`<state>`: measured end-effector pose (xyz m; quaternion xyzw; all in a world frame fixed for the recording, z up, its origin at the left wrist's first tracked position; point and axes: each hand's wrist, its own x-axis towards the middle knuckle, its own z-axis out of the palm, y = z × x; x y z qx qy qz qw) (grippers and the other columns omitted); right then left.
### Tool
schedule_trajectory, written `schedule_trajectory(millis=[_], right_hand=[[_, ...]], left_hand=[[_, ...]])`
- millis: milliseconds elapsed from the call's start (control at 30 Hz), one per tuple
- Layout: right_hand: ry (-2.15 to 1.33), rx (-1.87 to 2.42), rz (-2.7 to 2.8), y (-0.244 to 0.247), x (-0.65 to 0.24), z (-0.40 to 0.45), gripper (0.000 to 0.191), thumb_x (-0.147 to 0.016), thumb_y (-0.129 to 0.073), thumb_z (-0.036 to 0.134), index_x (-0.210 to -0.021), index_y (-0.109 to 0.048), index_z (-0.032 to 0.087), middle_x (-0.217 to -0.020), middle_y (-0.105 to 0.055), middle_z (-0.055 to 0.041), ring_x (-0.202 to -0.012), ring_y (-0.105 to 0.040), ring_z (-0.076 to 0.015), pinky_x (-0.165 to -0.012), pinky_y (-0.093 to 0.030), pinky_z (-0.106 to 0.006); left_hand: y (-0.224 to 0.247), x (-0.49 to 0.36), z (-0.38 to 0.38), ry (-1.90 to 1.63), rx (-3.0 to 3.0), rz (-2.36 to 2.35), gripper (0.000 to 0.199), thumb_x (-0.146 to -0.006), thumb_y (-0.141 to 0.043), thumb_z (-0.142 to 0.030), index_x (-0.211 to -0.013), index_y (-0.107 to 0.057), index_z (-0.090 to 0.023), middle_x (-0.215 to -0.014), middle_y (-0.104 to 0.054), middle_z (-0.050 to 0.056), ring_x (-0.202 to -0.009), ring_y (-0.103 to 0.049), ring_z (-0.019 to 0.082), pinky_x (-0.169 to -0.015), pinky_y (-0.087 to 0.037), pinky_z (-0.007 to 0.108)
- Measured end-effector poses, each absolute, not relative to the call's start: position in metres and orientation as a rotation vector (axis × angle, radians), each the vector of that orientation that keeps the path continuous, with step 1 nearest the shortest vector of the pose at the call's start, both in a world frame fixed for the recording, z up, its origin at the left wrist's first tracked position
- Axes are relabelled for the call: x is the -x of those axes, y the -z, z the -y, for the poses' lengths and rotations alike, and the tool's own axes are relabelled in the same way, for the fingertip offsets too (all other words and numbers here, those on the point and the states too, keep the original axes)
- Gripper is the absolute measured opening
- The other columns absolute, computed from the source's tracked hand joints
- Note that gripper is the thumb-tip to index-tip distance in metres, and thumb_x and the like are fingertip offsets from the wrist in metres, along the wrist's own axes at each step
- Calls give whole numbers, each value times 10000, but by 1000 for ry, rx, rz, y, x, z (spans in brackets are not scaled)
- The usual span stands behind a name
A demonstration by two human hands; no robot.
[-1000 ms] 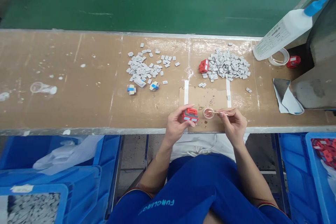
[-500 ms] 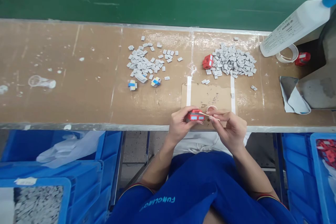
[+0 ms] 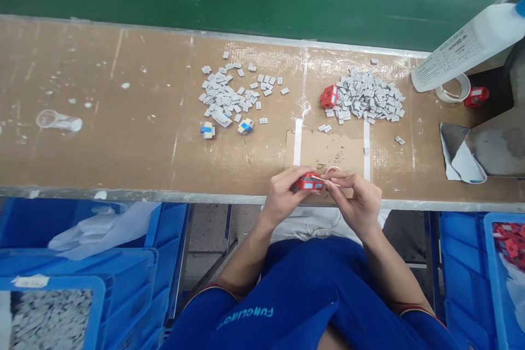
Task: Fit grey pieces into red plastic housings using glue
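My left hand (image 3: 284,197) pinches a small red block-shaped piece (image 3: 308,181) with light panels on its side, just above the table's front edge. Between the fingers of my right hand (image 3: 359,199) is a thin pale stick (image 3: 328,181), its tip touching the top of the red piece. Just behind my right fingers sits a small round dish (image 3: 333,169), partly covered by them. A second red piece (image 3: 328,97) lies beside a pile of small grey tiles (image 3: 367,95) at the right.
A looser tile pile (image 3: 223,93) lies left of centre, with two blue-yellow-white pieces (image 3: 208,130) in front. A white bottle (image 3: 467,46) leans over a tape roll (image 3: 453,88) at the right. Blue crates (image 3: 127,273) stand below the table on both sides.
The stick's tip has moved left over the top of the red piece. The view has shifted slightly; both hands keep their holds.
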<state>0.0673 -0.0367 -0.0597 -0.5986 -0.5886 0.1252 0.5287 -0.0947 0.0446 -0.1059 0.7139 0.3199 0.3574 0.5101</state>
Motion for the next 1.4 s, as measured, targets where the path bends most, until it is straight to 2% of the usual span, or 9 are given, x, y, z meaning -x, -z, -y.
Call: schedule_trajectory(millis=[200,367,433,533,600,733,1000,1167,1400], right_hand=[[-286,1528,1267,57,-85,56,138,-923,-745,106,-955,-689,227,-955,-801,-48,-897,-790,-193,-780,-655,-328],[-282,1668,1351,70,-95,60,73,-960,-709,164,-959,-716,236,-966,-758,-54,-890,-745,-188,-741,-620,-319],[-315,1684,1435,71,-97,58,82,-976,-707,230,-1055,-726,239,-1057,-750,-81,-967,-743,-212,-798,-625,-350],[-330,1671,1520,66,-110,48,254,-997,-682,324,-1237,-699,241,-1216,-728,-119,-1145,-712,-259,-944,-604,-415],[-284,1668,1534,60,-129,31,206,-1024,-626,311,-1195,-712,237,-1162,-745,-104,-1087,-717,-244,-918,-589,-393],[-271,1778,1651,59,-173,-23,162,-1009,-579,232,-996,-739,215,-933,-733,-63,-813,-672,-198,-758,-531,-335],[-301,2102,1724,72,-171,-82,138,-936,-687,234,-1037,-739,156,-1018,-693,-113,-843,-640,-228,-809,-487,-351],[-328,2236,1901,60,-163,-91,193,-940,-615,154,-1003,-798,148,-955,-692,-125,-859,-634,-255,-790,-442,-347],[-225,2117,1868,45,-188,-51,285,-972,-531,194,-1001,-814,173,-886,-702,-92,-791,-626,-222,-724,-415,-321]], left_hand=[[109,95,-46,-896,-1657,-750,377,-839,-865,-441,-1115,-782,-199,-1005,-823,75,-863,-763,185,-800,-591,276],[110,97,-47,-854,-1509,-789,432,-812,-882,-462,-1133,-780,-191,-962,-820,67,-789,-756,177,-734,-581,253],[110,98,-47,-829,-1459,-791,456,-798,-891,-471,-1134,-777,-185,-944,-820,69,-785,-761,184,-727,-586,253],[109,99,-47,-821,-1415,-792,455,-792,-900,-452,-1139,-775,-185,-936,-818,69,-778,-755,181,-730,-584,249],[109,99,-48,-850,-1416,-778,438,-793,-903,-435,-1141,-783,-196,-960,-817,69,-800,-748,176,-752,-580,249],[110,99,-49,-921,-1444,-725,420,-796,-902,-432,-1143,-803,-216,-1035,-812,86,-893,-751,191,-823,-583,271],[110,99,-47,-953,-1479,-698,389,-807,-896,-415,-1125,-814,-207,-962,-815,82,-812,-743,178,-768,-591,270],[109,98,-48,-971,-1460,-668,386,-801,-905,-378,-1139,-817,-214,-954,-815,76,-809,-744,172,-748,-589,259],[110,100,-48,-964,-1410,-669,407,-791,-915,-356,-1167,-824,-230,-960,-821,72,-809,-749,164,-761,-594,244]])
